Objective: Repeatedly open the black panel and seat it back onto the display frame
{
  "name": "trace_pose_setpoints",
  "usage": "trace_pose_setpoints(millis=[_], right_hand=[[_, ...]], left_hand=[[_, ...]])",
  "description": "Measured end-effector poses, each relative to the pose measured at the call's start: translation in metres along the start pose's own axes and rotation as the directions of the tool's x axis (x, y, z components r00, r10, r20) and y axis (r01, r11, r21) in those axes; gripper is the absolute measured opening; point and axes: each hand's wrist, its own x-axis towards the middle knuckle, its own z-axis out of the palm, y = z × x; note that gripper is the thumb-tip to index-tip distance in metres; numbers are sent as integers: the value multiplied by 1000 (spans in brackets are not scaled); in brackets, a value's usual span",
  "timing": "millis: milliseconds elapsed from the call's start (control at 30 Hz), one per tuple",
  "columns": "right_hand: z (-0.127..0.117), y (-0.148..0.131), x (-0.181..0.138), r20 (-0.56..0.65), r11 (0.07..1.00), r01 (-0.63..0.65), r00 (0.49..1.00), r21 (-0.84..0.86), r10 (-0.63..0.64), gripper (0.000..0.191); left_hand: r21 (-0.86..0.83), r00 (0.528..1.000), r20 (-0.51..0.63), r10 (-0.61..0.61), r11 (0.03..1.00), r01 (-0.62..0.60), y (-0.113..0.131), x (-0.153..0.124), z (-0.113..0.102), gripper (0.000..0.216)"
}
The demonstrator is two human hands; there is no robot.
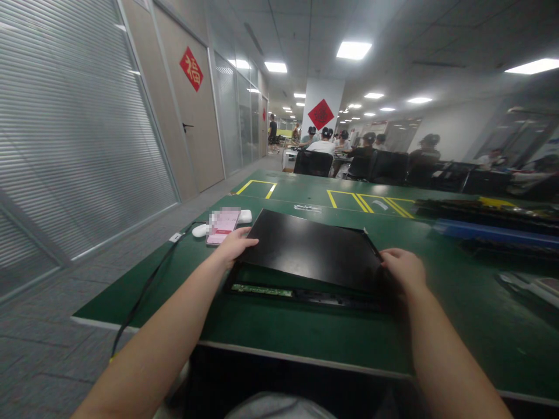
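A flat black panel (312, 247) lies on the green table (305, 331), its near edge raised a little above a black frame with a green circuit strip (262, 289). My left hand (233, 244) grips the panel's left edge, fingers curled onto it. My right hand (404, 269) holds the right near corner, fingers closed over the edge.
A pink phone (222, 226) and two white objects (244, 216) lie at the left, with a black cable (148, 282) running off the table edge. Black and blue parts (493, 230) are stacked at right. Chairs and seated people fill the background.
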Motion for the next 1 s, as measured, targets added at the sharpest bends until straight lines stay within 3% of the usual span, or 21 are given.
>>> trace_pose_setpoints(millis=[1000], right_hand=[[0,1,1,-1,999,9,1000,30,-9,34]], left_hand=[[-2,999,39,12,1000,-12,-2,2,-1,59]])
